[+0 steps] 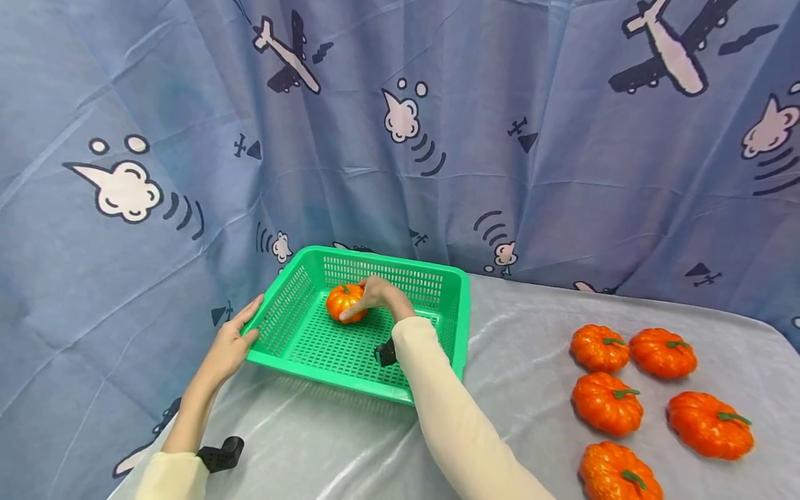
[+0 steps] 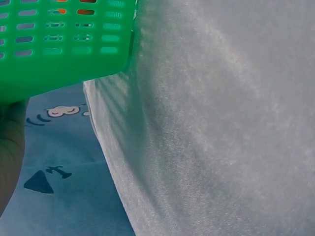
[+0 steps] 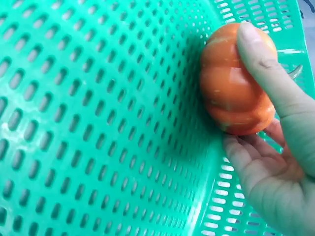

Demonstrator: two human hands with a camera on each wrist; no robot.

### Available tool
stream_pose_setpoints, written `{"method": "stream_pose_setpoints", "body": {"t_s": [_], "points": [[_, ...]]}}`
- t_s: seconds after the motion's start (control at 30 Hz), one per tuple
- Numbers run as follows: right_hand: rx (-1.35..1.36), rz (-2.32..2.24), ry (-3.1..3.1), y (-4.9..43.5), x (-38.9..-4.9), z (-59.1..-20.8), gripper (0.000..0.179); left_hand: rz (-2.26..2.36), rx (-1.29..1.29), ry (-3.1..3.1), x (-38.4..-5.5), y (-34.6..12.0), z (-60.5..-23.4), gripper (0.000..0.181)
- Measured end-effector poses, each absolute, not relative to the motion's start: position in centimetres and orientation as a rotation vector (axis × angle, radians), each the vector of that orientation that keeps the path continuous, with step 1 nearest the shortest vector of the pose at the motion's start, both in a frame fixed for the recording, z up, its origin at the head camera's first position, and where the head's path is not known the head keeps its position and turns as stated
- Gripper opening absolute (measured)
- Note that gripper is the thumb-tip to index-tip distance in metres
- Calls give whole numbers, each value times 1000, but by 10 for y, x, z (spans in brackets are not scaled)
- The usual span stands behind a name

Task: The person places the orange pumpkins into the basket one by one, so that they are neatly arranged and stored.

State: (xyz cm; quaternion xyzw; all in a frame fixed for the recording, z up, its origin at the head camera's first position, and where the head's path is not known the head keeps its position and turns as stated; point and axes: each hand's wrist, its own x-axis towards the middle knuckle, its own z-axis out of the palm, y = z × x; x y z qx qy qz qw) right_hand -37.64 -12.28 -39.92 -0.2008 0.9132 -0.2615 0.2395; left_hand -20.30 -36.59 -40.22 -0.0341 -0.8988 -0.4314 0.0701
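Observation:
Inside the green plastic basket [image 1: 340,380], my right hand [image 1: 379,295] holds a small orange pumpkin [image 1: 340,301] by its sides. The right wrist view shows the thumb of that hand [image 3: 275,167] across the pumpkin [image 3: 231,81] and the other fingers bent beneath it, close to the perforated basket wall [image 3: 98,123]. My left hand [image 1: 229,345] grips the basket's left rim. In the left wrist view, only part of that hand [image 2: 11,152] appears, below the basket's edge [image 2: 64,73]; most of its fingers are hidden there.
To the right on the grey cloth-covered table [image 1: 512,389] lie several orange pumpkins with green stems, among them one at the back [image 1: 598,348] and one at the far right [image 1: 709,425]. A blue curtain [image 1: 375,194] printed with planes hangs behind and left of the table.

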Motion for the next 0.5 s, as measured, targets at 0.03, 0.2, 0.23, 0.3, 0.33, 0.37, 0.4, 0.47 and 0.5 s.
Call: {"method": "stream_pose_setpoints", "body": {"t_s": [0.03, 0.2, 0.23, 0.3, 0.33, 0.37, 0.4, 0.47, 0.5], "points": [[-565, -690, 2515, -123, -376, -399, 92, -1294, -103, -2703, -203, -366, -402, 60], [-579, -611, 2575, -130, -373, -398, 90, -1278, -101, -2713, -203, -366, -400, 60], [-579, -597, 2586, -132, -372, -398, 90, -1276, -99, -2716, -202, -366, -400, 60], [-580, -566, 2612, -136, -370, -398, 90, -1272, -96, -2718, -202, -366, -400, 60], [-581, -561, 2624, -139, -368, -398, 89, -1274, -97, -2716, -201, -366, -400, 60], [-577, -559, 2636, -141, -367, -398, 87, -1278, -98, -2713, -201, -365, -400, 60], [-567, -567, 2646, -143, -366, -398, 84, -1277, -99, -2711, -200, -365, -400, 60], [-547, -584, 2672, -147, -363, -399, 76, -1284, -99, -2708, -199, -365, -400, 60], [-536, -591, 2685, -149, -361, -399, 72, -1283, -99, -2710, -199, -364, -400, 60]]}}
